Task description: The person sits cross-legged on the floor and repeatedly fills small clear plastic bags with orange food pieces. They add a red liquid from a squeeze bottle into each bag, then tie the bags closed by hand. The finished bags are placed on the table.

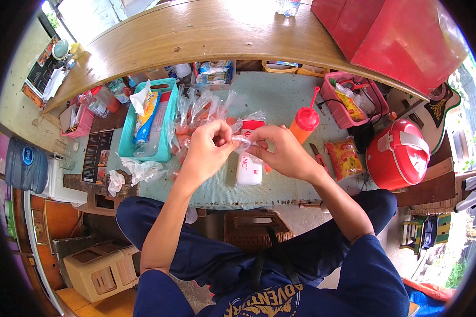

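A small clear plastic bag (242,143) is pinched between my left hand (208,150) and my right hand (279,148) over the table. Both hands grip its gathered part with thumbs and fingertips. Below them lies a white and red plastic packet (249,170) with printing on it, partly covered by my right hand. To the left of my hands is a heap of knotted clear bags (200,109) holding orange sauce. A squeeze bottle (304,123) of orange sauce with a red nozzle cap leans beyond my right hand.
A turquoise plastic basket (166,119) stands left of the heap, near crumpled plastic (142,170). On the right are a cutter knife (319,156), a filled red and yellow pouch (344,158), a red rice cooker (398,154) and a pink basket (355,99). A wooden counter (206,35) overhangs the table's back.
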Action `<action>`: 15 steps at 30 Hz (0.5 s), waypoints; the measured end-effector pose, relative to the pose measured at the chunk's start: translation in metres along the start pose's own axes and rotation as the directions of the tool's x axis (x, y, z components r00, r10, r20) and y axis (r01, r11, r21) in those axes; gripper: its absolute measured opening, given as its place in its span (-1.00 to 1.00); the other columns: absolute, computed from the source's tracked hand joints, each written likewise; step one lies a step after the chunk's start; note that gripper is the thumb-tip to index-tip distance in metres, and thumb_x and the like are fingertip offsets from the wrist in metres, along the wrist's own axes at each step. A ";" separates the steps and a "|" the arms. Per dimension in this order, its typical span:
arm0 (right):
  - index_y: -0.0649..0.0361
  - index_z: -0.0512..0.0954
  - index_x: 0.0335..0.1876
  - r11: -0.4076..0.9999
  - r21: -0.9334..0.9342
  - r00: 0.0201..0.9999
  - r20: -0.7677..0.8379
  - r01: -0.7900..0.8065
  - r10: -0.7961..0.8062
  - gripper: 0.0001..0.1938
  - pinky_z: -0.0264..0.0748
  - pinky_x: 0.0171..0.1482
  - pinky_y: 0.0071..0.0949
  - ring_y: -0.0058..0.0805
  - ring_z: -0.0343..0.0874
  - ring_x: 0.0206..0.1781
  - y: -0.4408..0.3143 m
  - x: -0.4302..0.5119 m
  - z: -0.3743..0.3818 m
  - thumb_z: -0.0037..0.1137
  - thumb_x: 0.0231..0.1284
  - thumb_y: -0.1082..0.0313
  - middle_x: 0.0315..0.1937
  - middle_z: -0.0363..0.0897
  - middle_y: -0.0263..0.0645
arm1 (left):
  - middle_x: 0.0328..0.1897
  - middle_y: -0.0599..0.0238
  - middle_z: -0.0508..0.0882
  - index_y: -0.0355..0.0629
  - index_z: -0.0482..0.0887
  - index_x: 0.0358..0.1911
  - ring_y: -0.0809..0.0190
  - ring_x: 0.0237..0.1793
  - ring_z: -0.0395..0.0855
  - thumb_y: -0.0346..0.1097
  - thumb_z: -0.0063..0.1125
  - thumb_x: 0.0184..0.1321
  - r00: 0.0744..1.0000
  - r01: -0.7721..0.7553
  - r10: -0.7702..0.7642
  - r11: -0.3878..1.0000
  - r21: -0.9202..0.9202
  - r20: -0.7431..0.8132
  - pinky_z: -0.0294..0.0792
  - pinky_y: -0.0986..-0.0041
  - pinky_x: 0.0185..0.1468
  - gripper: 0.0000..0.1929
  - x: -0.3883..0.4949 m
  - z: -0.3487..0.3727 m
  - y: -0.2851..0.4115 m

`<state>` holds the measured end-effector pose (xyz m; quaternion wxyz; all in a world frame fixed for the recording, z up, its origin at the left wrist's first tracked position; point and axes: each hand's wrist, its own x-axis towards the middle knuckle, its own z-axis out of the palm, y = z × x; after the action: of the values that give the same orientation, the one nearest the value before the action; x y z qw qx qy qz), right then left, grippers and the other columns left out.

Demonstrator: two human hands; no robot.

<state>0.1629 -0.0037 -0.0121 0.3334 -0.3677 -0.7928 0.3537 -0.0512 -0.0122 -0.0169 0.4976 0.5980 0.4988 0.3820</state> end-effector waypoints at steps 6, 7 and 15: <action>0.29 0.54 -0.32 0.990 -0.135 0.977 -0.199 0.046 -0.072 -0.82 0.49 -0.10 -0.19 -0.17 0.58 -0.25 0.001 -0.001 -0.001 0.35 0.11 0.42 -0.40 0.60 -0.11 | -0.24 0.42 0.69 -0.25 0.68 -0.14 0.51 -0.23 0.59 -0.38 0.40 0.25 1.000 0.027 -0.026 0.993 -0.118 0.010 0.44 0.62 -0.15 -0.81 -0.004 0.002 0.015; 0.29 0.52 -0.33 0.981 -0.179 0.963 -0.245 0.072 -0.115 -0.81 0.48 -0.08 -0.18 -0.17 0.58 -0.23 0.002 -0.001 0.000 0.36 0.10 0.42 -0.41 0.60 -0.12 | -0.22 0.40 0.71 -0.26 0.69 -0.11 0.50 -0.21 0.61 -0.38 0.39 0.26 0.998 0.056 -0.052 0.986 -0.155 0.031 0.45 0.61 -0.13 -0.79 -0.005 0.002 0.018; 0.30 0.45 -0.31 0.998 0.055 0.992 -0.124 -0.019 0.026 -0.78 0.50 -0.21 -0.23 -0.12 0.60 -0.31 0.004 -0.003 0.004 0.34 0.07 0.48 -0.41 0.58 -0.06 | -0.28 0.44 0.71 -0.30 0.70 -0.19 0.53 -0.26 0.60 -0.42 0.34 0.27 0.998 0.053 -0.047 0.976 -0.212 0.031 0.45 0.64 -0.15 -0.87 -0.005 0.005 0.016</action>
<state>0.1622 -0.0057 -0.0184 0.3880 -0.3889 -0.7565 0.3549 -0.0437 -0.0188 -0.0021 0.5746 0.5335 0.4634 0.4129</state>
